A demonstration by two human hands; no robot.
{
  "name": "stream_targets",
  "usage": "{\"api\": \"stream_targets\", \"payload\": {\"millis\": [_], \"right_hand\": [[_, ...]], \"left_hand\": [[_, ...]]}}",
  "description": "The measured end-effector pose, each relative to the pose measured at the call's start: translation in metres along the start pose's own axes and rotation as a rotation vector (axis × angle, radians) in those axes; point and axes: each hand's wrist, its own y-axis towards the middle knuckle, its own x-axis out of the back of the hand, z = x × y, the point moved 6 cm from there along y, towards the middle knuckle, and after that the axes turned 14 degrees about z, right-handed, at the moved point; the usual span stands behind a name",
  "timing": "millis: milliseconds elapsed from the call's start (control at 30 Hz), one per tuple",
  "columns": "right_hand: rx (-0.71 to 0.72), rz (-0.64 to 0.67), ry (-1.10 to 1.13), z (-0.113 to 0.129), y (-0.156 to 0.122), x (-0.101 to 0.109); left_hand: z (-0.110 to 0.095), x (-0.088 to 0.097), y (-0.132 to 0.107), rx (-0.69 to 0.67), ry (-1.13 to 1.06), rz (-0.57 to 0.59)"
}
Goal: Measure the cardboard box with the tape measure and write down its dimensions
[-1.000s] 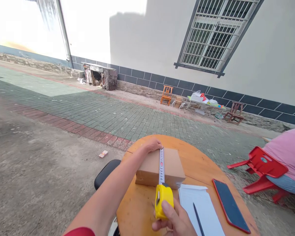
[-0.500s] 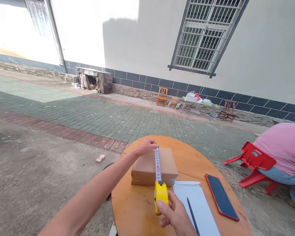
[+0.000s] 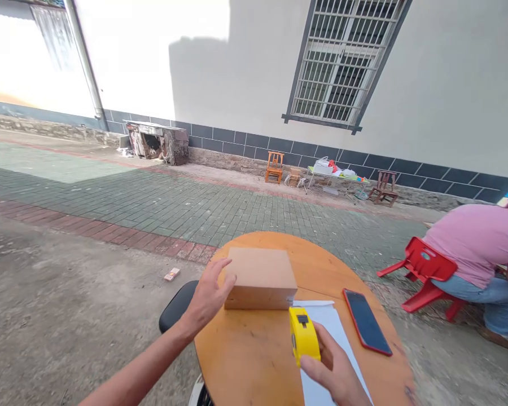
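A closed brown cardboard box (image 3: 262, 270) lies on the round wooden table (image 3: 245, 355). My left hand (image 3: 210, 290) is at the box's left side, fingers apart and holding nothing; whether it touches the box I cannot tell. My right hand (image 3: 336, 363) grips a yellow tape measure (image 3: 305, 335) in front of the box's right corner, with no blade showing. Beneath that hand are white paper sheets (image 3: 322, 321), partly covered by it. To their right rests a phone (image 3: 367, 321) with a red edge.
On the right a person in a pink shirt (image 3: 469, 242) sits on a red plastic chair (image 3: 432, 265). A black rounded seat (image 3: 175, 307) stands against the table's left side. Farther off, by the wall, are wooden chairs (image 3: 274, 167) and a low table with goods (image 3: 336, 173).
The tape blade has gone back into its case. My left hand has let go of the blade's end and come back toward me, opening. My right hand has moved right, covering the pen.
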Motion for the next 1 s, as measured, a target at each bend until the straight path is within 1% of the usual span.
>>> {"api": "stream_targets", "payload": {"millis": [67, 133, 200, 267, 367, 467, 567, 633, 700, 733, 767, 833, 867, 900, 933, 1000], "right_hand": [[-0.002, -0.054, -0.019, 0.006, 0.007, 0.013], [-0.019, -0.110, -0.109, 0.013, 0.019, 0.025], [-0.034, -0.152, -0.273, 0.024, 0.035, 0.035], [-0.031, -0.142, -0.458, 0.038, 0.056, 0.037], [-0.004, -0.077, -0.686, 0.058, 0.092, 0.027], [0.037, 0.000, -0.882, 0.071, 0.130, 0.006], [0.042, 0.077, -1.066, 0.072, 0.161, -0.017], [0.033, 0.112, -1.129, 0.069, 0.173, -0.025], [0.033, 0.149, -1.134, 0.065, 0.175, -0.024], [0.035, 0.142, -1.124, 0.064, 0.173, -0.019], [0.036, 0.101, -1.098, 0.062, 0.169, -0.011], [-0.004, -0.077, -0.962, 0.057, 0.157, 0.017], [-0.046, -0.176, -0.871, 0.053, 0.149, 0.031], [-0.094, -0.244, -0.788, 0.046, 0.140, 0.043], [-0.127, -0.260, -0.721, 0.040, 0.133, 0.049], [-0.134, -0.184, -0.652, 0.029, 0.123, 0.046]], "left_hand": [[0.020, 0.003, 0.005, 0.059, -0.020, -0.006], [0.035, -0.003, 0.007, 0.104, -0.053, 0.008], [0.045, -0.014, 0.007, 0.137, -0.104, 0.033], [0.051, -0.024, 0.007, 0.157, -0.165, 0.054], [0.055, -0.033, 0.008, 0.186, -0.243, 0.053], [0.053, -0.036, 0.008, 0.207, -0.291, 0.035], [0.051, -0.036, 0.007, 0.213, -0.321, 0.023], [0.050, -0.036, 0.006, 0.214, -0.335, 0.019], [0.051, -0.036, 0.006, 0.216, -0.348, 0.016], [0.052, -0.037, 0.005, 0.217, -0.355, 0.013], [0.053, -0.037, 0.006, 0.216, -0.362, 0.010], [0.053, -0.038, 0.006, 0.209, -0.378, 0.000], [0.052, -0.039, 0.006, 0.205, -0.384, -0.008], [0.051, -0.039, 0.006, 0.202, -0.387, -0.018], [0.050, -0.039, 0.006, 0.201, -0.387, -0.030], [0.050, -0.038, 0.003, 0.212, -0.374, -0.063]]}}
